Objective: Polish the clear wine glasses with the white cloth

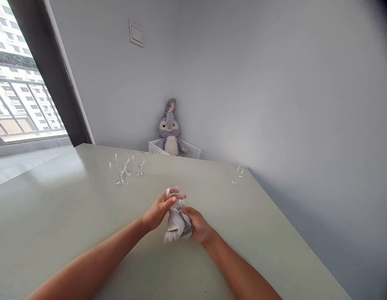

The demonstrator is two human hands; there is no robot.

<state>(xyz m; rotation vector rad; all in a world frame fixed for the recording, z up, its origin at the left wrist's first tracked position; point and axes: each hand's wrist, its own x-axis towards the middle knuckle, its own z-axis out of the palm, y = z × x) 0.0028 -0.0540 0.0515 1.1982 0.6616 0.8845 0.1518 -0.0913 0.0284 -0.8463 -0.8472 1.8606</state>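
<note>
Between my hands, over the middle of the table, is a clear stemmed glass [180, 201]. My left hand [160, 209] wraps round its bowl, with the thumb in front and the fingers behind. A light grey cloth [177, 225] is bunched about the lower part of the glass, hiding its stem and foot. My right hand [197, 224] grips this cloth against the glass, thumb on top. Cloth folds hang down below the fingers.
Several clear stemmed glasses [139, 163] stand upright at the back left of the pale table [87, 241]. Another glass [239, 173] is near the right edge. Behind the table, a plush rabbit [171, 129] sits in a white perforated basket [193, 151] by the wall.
</note>
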